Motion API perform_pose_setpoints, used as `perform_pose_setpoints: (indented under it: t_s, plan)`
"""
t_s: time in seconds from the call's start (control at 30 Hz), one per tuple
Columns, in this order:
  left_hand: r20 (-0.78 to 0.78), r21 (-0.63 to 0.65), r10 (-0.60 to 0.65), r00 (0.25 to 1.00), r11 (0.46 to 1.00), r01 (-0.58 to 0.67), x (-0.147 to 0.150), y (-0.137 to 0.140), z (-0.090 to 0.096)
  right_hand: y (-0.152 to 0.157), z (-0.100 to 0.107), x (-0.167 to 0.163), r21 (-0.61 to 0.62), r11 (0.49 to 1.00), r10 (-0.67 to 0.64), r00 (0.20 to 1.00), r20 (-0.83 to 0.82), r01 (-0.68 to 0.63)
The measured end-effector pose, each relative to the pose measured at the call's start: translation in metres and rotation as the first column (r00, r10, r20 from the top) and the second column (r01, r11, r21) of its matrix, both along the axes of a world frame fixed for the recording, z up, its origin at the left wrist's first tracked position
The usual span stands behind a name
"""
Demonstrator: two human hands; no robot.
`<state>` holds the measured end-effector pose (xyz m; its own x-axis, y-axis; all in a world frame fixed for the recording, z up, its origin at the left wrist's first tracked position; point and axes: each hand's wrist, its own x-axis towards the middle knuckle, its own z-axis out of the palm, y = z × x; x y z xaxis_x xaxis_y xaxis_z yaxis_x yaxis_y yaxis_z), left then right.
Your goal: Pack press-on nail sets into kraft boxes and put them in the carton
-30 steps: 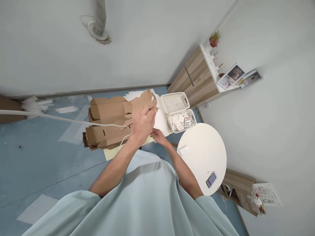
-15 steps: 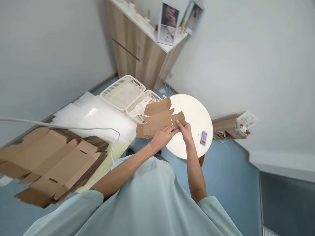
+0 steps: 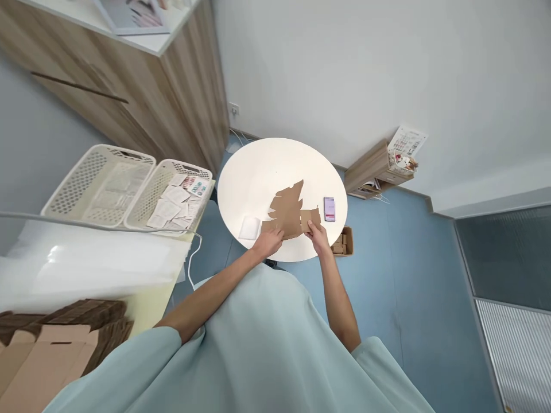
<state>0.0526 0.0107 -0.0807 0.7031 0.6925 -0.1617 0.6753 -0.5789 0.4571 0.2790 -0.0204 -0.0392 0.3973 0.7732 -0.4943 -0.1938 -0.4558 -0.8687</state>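
Observation:
A flat, unfolded brown cardboard box (image 3: 287,211) with cut flaps and slots is held over the near part of the round white table (image 3: 275,160). At its left near edge, my left hand (image 3: 269,241) grips the card with curled fingers. My right hand (image 3: 317,236) pinches the smaller right-hand flap, thumb on top. To the left of the card lies a small white packet (image 3: 249,228). A phone with a lit purple screen (image 3: 329,209) rests on the table to the right of my right hand.
On the side table at left are two white baskets, an outer basket (image 3: 69,192) and one with paper cards (image 3: 176,203), plus clear plastic sheets (image 3: 99,264) and stacked flat boxes (image 3: 55,361). A cable (image 3: 196,258) crosses there. A carton (image 3: 348,241) stands below the round table.
My view has turned right toward the round table. The cardboard has come over the tabletop, and my left hand has moved away from my right hand to the card's left side.

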Motion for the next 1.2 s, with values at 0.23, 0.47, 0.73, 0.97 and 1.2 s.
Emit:
perform_pose_setpoints:
  t_s: [0.23, 0.47, 0.73, 0.97, 1.2]
  plan:
    - [-0.129, -0.084, -0.051, 0.990, 0.996, 0.040, 0.048, -0.002, -0.039, -0.016, -0.065, 0.062, -0.132, 0.990, -0.069, 0.992, -0.104, 0.055]
    - [-0.227, -0.165, -0.070, 0.971, 0.986, 0.033, 0.054, -0.009, -0.065, -0.025, -0.108, 0.093, -0.237, 0.972, -0.044, 0.988, -0.149, 0.008]
    - [-0.271, -0.273, -0.012, 0.963, 0.960, -0.065, 0.047, -0.007, -0.081, -0.013, -0.130, 0.109, -0.244, 0.960, 0.144, 0.989, 0.023, -0.134]
    - [-0.276, -0.272, 0.142, 0.951, 0.937, -0.219, 0.041, -0.007, -0.091, 0.009, -0.123, 0.127, -0.302, 0.942, 0.285, 0.817, 0.501, -0.143]
    - [-0.243, -0.353, 0.195, 0.950, 0.895, -0.273, 0.033, 0.000, -0.088, 0.068, -0.121, 0.096, -0.325, 0.831, 0.556, 0.646, 0.523, -0.452]
